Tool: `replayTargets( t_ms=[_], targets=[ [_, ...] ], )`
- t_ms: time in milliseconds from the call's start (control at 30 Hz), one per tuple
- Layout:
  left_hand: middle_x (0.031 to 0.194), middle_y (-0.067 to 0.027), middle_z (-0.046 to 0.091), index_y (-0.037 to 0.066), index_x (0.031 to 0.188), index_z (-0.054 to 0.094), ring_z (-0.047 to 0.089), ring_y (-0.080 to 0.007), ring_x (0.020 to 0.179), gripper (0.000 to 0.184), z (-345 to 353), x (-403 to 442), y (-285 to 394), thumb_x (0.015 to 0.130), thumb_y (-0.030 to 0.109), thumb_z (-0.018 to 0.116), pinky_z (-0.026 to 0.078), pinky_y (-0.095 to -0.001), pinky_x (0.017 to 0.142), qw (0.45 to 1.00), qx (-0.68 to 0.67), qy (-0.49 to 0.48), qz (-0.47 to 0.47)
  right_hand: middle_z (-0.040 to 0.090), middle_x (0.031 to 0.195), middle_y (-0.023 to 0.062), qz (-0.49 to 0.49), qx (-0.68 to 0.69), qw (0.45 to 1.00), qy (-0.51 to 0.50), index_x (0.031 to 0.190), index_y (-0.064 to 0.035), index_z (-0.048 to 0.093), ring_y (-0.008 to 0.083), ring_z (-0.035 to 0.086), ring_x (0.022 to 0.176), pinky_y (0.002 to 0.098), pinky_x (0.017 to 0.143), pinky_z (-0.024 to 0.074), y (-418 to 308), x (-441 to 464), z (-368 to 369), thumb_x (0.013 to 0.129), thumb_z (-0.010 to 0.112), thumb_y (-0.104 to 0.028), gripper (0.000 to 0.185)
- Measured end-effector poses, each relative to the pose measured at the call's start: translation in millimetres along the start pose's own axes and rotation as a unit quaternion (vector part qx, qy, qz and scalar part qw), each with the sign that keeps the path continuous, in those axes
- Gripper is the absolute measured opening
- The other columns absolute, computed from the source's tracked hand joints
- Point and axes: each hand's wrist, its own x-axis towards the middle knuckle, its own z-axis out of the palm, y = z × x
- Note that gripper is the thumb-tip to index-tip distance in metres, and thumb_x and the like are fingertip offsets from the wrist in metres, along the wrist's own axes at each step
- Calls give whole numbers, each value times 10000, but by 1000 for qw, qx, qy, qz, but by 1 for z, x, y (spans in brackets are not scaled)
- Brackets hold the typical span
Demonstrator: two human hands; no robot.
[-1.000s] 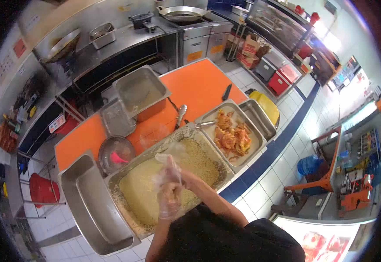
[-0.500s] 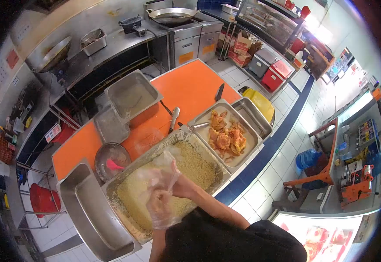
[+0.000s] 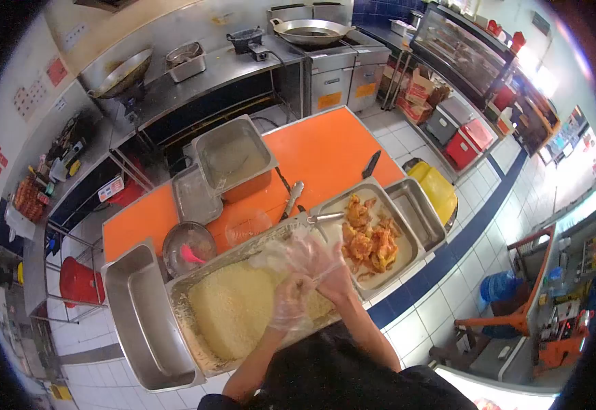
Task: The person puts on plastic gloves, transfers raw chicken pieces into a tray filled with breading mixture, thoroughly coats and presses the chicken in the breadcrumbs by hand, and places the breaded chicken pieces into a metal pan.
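My left hand (image 3: 291, 301), in a clear plastic glove, is above the tray of pale breading flour (image 3: 229, 307). Its fingers are closed on the cuff of the clear plastic glove (image 3: 267, 258) on my other hand. Just beyond it, my right hand (image 3: 322, 263) has its fingers stretched inside that loose glove, slightly blurred. Under both hands lies the long metal tray (image 3: 187, 342). To the right, marinated chicken pieces (image 3: 374, 244) sit in a shallow metal tray (image 3: 417, 239), with a metal handle (image 3: 326, 217) across its left rim.
An empty deep metal pan (image 3: 149, 321) stands at the left. On the orange table (image 3: 311, 147) are a round bowl with a pink tool (image 3: 190, 254), a deep pan of liquid (image 3: 235, 157), tongs (image 3: 294, 198) and a knife (image 3: 371, 164). A wok (image 3: 311, 31) rests behind.
My right hand has gone further into the plastic glove, and its fingers now spread inside it. Both hands have shifted right, and the head view has turned slightly.
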Motion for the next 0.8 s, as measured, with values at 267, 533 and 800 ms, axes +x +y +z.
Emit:
replayTargets(
  t_ms=[267, 533, 800],
  targets=[
    [823, -120, 618, 27, 921, 603, 608, -246, 731, 138, 106, 45, 45, 876, 147, 658, 492, -339, 701, 998, 52, -18, 15, 272, 1561, 70, -77, -134, 983, 97, 1542, -124, 150, 337, 293, 1424, 577, 1114, 307, -105, -21, -45, 985, 289, -614, 754],
    [876, -85, 613, 33, 1012, 609, 607, -209, 844, 199, 162, 76, 35, 847, 119, 681, 508, -346, 711, 1000, 17, -13, -18, 300, 1544, 91, -54, -196, 976, 80, 1543, -166, 140, 337, 389, 1362, 550, 1055, 389, -162, -13, -35, 963, 317, -652, 778],
    [800, -74, 625, 42, 847, 594, 597, -156, 717, 97, 167, 73, 78, 873, 98, 669, 507, -305, 664, 991, -63, 8, -120, 429, 1436, 83, -161, -770, 612, -78, 1451, -277, 374, 398, 424, 1301, 651, 1022, 352, -160, 34, -61, 955, 386, -617, 602]
  ],
)
